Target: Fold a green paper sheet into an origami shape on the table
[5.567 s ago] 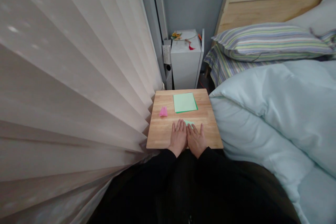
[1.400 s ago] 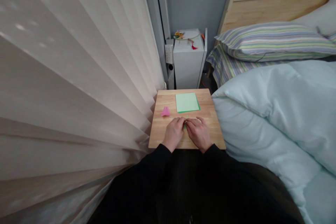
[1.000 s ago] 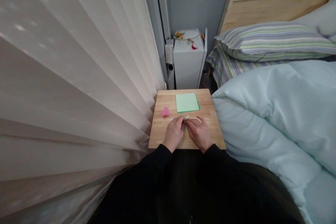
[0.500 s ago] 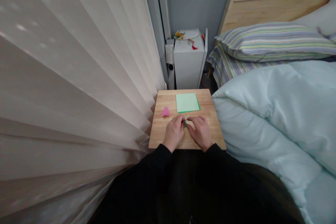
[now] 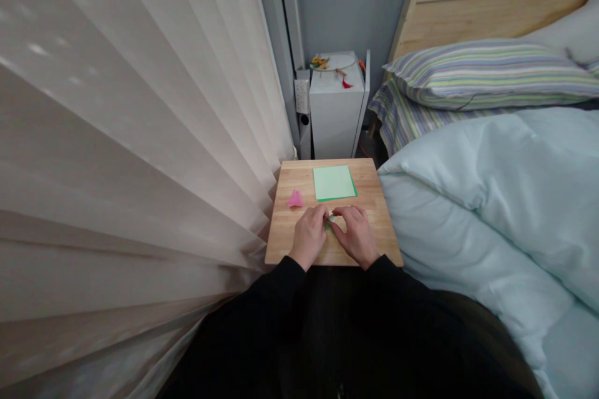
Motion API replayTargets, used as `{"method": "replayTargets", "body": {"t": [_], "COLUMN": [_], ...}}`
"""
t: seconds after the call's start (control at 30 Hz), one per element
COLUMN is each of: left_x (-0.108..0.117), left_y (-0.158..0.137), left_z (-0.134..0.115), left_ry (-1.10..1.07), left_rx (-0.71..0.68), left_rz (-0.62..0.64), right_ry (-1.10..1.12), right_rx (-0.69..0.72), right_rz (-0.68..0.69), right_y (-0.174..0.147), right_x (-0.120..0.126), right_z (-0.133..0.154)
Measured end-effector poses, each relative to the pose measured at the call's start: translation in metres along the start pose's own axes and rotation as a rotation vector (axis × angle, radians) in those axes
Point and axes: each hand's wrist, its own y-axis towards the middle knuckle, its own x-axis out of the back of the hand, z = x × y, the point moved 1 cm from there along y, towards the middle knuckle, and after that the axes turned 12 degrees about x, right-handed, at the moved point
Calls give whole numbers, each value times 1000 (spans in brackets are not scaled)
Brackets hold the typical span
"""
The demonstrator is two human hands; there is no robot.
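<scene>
L hand [image 5: 311, 234] & R hand [image 5: 357, 235] pinch sm. green paper [image 5: 331, 219]; mostly hidden, long axis/dir. unclear.

We've got pretty dim, flat light, a few bright glints on the curtain [image 5: 154, 131] upper left, soft sheen on the duvet [image 5: 491, 181]. Black sleeves [image 5: 274, 299] lose nearly all detail, edges look wide-angle stretched, and fine stuff's a bit mushy.

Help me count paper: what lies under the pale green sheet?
Darker green paper shows along the right and lower edges of the pale green sheet; everything else underneath is covered.
</scene>
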Motion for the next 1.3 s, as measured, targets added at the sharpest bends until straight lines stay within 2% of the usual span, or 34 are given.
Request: {"method": "replayTargets", "body": {"t": [0.53,0.73,0.87,1.1,1.3], "left_x": [-3,-4,-4,3,8], "left_y": [1,1,3,7,9], "left_z": [0,-1,-3,-7,-7], "left_ry": [-56,-125,-246,-431,-399], "left_rx": [-62,-38,-57,-37,-71], "left_rz": [8,-18,-36,68,96], "right_ry": [120,193,324,542,555], "right_rx": [-32,-125,-211,-240,-260], "right_rz": [-1,-62,-121,-154,-112], "right_y": [2,4,7,13,18], "right_x": [-3,0,4,14,24], "right_z": [1,0,-1,0,1]}}
